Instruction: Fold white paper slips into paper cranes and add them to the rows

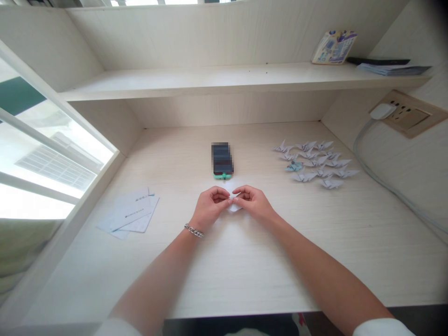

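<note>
Your left hand [210, 207] and right hand [254, 202] are together at mid-desk, fingers curled in, both pinching a folded white paper [234, 204] between the fingertips. No released fingers on either hand, though the exact fold is too small to read. The paper sits between your hands, above the desk, just in front of a phone [222, 160]; some of it sticks out above and below your fingers. Can't tell if it touches the desk.

The phone lies face up on the pale wood-grain desk [224, 284], with a teal plug [223, 176] at its near end. A metal chain bracelet [193, 230] is on your left wrist. To your left lie pale blue printed sheets [128, 213], overlapping. To your right, well apart from your hands, is a cluster of paper cranes [313, 161], mostly pale grey, one teal [294, 166]. Farther right, a white plug [382, 111] sits in a wall socket [408, 114], its cable [380, 177] running down the desk. A shelf [210, 81] above holds a booklet [334, 46].
</note>
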A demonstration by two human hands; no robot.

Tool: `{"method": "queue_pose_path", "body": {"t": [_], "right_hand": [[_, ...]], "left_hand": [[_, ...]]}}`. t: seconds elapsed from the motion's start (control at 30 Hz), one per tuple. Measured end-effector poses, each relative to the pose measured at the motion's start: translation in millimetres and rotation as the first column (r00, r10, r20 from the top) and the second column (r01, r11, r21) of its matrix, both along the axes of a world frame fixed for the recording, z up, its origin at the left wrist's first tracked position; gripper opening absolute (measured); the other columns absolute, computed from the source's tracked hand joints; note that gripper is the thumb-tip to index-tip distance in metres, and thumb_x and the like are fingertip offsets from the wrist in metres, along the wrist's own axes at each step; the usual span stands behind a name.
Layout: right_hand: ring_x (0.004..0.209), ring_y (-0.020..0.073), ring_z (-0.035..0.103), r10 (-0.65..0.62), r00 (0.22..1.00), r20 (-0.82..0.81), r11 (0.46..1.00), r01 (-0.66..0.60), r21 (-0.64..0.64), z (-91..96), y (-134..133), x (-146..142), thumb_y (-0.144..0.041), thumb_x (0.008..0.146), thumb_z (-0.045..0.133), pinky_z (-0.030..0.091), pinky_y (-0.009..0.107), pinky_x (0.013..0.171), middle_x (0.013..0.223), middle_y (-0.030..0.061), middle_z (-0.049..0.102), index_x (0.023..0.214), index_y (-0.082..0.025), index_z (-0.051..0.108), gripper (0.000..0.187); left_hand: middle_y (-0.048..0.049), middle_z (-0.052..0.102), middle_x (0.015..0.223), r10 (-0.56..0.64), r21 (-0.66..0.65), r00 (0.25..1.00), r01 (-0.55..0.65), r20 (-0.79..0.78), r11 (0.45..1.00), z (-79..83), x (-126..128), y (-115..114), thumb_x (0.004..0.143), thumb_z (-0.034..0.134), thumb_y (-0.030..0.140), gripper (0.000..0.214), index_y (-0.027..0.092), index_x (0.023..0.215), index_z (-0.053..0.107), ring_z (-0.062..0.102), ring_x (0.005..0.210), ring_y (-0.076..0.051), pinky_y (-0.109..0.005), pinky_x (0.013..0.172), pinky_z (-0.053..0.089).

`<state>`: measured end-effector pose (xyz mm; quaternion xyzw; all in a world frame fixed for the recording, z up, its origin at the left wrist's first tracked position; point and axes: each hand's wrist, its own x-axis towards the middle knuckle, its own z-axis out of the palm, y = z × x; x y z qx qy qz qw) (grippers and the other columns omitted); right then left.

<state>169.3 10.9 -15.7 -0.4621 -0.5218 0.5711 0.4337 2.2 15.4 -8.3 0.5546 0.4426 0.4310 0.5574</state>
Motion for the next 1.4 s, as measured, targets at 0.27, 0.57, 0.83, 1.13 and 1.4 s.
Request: {"method": "queue_pose_path", "body": {"t": [0.27,0.57,0.83,1.13,1.4], "right_hand": [[0.068,0.0138,0.057,0.004,0.999,0.048,0.997,-0.008,0.082,2.5,-1.2,-0.8,-0.028,0.07,0.063,0.044,0.027,0.064,0.071,0.0008,0.061,0.088,-0.017,0.057,0.021],[0.067,0.014,0.058,-0.001,0.995,0.095,0.995,-0.009,0.104,2.9,-2.3,-0.5,-0.024,0.07,0.061,0.045,0.027,0.062,0.073,0.0014,0.062,0.091,-0.018,0.056,0.023],[0.071,0.0153,0.06,0.077,0.997,0.003,0.997,-0.077,0.005,0.8,1.8,5.4,-0.027,0.07,0.062,0.046,0.028,0.066,0.077,0.0027,0.065,0.098,-0.018,0.055,0.03],[0.07,0.016,0.06,0.09,0.991,0.1,0.991,-0.099,0.087,1.3,-2.4,3.1,-0.024,0.071,0.062,0.047,0.029,0.065,0.076,0.0023,0.064,0.097,-0.019,0.055,0.028],[0.069,0.0145,0.059,0.062,0.995,0.078,0.995,-0.067,0.071,0.9,-0.4,5.3,-0.02,0.068,0.063,0.046,0.027,0.063,0.075,0.0017,0.062,0.089,-0.017,0.056,0.023]], "left_hand": [[-0.0053,0.064,0.078,0.003,-0.04,1.0,-0.004,-0.005,0.999,0.0,-1.0,0.1,0.064,0.07,0.026,0.022,0.014,0.079,0.06,0.061,0.073,-0.016,-0.028,0.066,0.05],[-0.005,0.064,0.079,-0.006,0.011,0.998,0.007,-0.063,1.0,1.7,-0.3,0.1,0.065,0.067,0.023,0.018,0.015,0.079,0.059,0.061,0.074,-0.015,-0.028,0.069,0.049],[-0.0036,0.063,0.076,0.025,-0.007,0.999,-0.026,-0.035,1.0,1.1,-4.2,2.5,0.064,0.068,0.023,0.021,0.015,0.08,0.058,0.061,0.071,-0.014,-0.028,0.069,0.049],[-0.0056,0.063,0.082,-0.088,0.047,0.984,0.096,-0.153,0.994,3.4,-0.5,-2.4,0.071,0.062,0.024,0.016,0.015,0.085,0.06,0.06,0.076,-0.015,-0.028,0.07,0.049],[-0.0091,0.066,0.088,-0.155,-0.037,0.986,0.153,-0.058,0.988,5.1,-8.5,3.5,0.068,0.062,0.015,0.022,0.013,0.091,0.061,0.063,0.084,-0.018,-0.031,0.076,0.05]]}}
